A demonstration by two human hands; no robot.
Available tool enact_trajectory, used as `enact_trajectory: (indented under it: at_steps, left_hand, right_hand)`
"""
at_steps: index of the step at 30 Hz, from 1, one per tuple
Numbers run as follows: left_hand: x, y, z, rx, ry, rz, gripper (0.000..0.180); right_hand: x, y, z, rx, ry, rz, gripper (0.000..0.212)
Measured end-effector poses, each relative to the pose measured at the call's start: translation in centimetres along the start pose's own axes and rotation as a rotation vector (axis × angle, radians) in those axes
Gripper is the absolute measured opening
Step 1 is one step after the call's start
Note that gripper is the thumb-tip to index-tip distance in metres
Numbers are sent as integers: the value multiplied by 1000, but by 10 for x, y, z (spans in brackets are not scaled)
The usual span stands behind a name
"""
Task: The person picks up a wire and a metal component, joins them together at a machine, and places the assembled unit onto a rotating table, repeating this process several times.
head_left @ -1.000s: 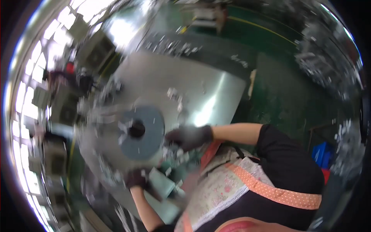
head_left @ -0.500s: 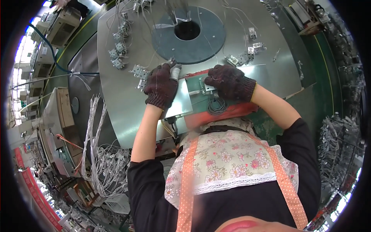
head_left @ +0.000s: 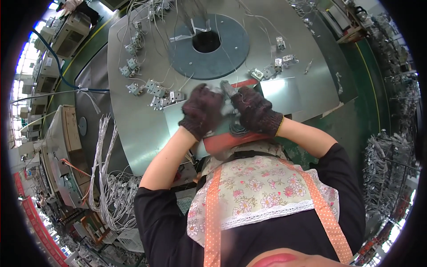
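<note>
Both my hands wear dark brown knit gloves and meet over the near edge of the metal table. My left hand (head_left: 203, 109) is curled and blurred, with a whitish piece at its fingertips that I cannot make out. My right hand (head_left: 255, 109) has its fingers wrapped round the lower end of a grey, stubby, wrapped-looking tool (head_left: 228, 88), which points up between the hands. Below the right hand hangs a coil of thin grey cable (head_left: 240, 129). What lies between the palms is smeared and partly hidden. Red cloth (head_left: 229, 141) lines the near edge.
Small metal blocks with wires (head_left: 155, 89) lie left of my left hand, and more metal parts (head_left: 269, 71) sit beyond my right. A grey disc with a hole (head_left: 222, 62) is set in the metal table (head_left: 147, 138). Wire bundles (head_left: 100, 164) hang at the left.
My left hand has moved right, close to my right hand. The whitish-wrapped tool it held is no longer plainly in view; a grey tool end now shows at my right fingers.
</note>
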State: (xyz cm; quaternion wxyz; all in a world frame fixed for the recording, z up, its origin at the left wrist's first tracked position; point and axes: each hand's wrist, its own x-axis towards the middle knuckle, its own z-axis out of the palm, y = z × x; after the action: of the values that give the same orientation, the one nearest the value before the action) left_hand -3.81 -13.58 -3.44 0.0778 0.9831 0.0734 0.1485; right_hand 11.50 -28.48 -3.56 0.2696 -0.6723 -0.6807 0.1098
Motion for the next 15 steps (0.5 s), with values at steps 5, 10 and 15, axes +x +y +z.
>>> enact_trajectory:
  at_steps: [5,10,15]
  left_hand:
    - [8,24,37,-176,-205,-116,31]
    - [4,39,83,-203,234,-236,28]
    - [-5,63,25,-14,-88,-255,27]
  right_hand:
    - [6,-4,-22,100,23,-200,76]
    - [1,36,-39,105,-347,-114,60]
    - [1,32,-73,18,3,-125,43]
